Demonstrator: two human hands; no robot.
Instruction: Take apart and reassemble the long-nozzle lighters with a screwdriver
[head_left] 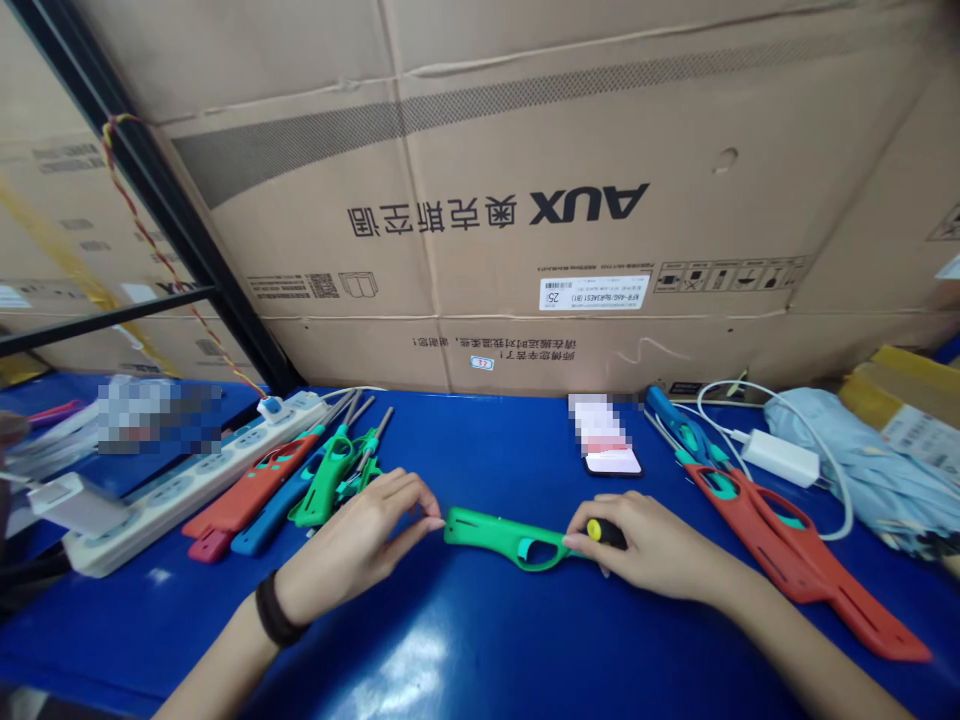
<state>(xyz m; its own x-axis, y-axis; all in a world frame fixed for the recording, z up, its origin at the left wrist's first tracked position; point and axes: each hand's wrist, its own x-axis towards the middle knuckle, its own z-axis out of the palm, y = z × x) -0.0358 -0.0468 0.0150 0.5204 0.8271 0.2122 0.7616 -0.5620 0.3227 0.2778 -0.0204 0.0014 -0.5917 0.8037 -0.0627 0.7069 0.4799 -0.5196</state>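
A green gas lighter (pixel 491 533) with a teal trigger lies lengthwise between my hands, low over the blue table. The thumb and fingertips of my left hand (pixel 375 525) are pinched together at its butt end. My right hand (pixel 637 545) is closed, with thumb and forefinger on the lighter's front end. In the same hand sits a short black handle with a yellow end, like a screwdriver's (pixel 606 533); its tip is hidden. Left of my left hand lie more lighters: a red one (pixel 251 487), a blue one (pixel 274 515) and several green ones (pixel 330 480).
Red lighters (pixel 802 560) and a blue one (pixel 679 420) lie at the right. A phone (pixel 611 460) rests behind my right hand. A white power strip (pixel 195 480) runs along the left. Farther right are a white charger (pixel 780 458) and a light-blue bag (pixel 847 460). A large carton (pixel 480 130) stands behind.
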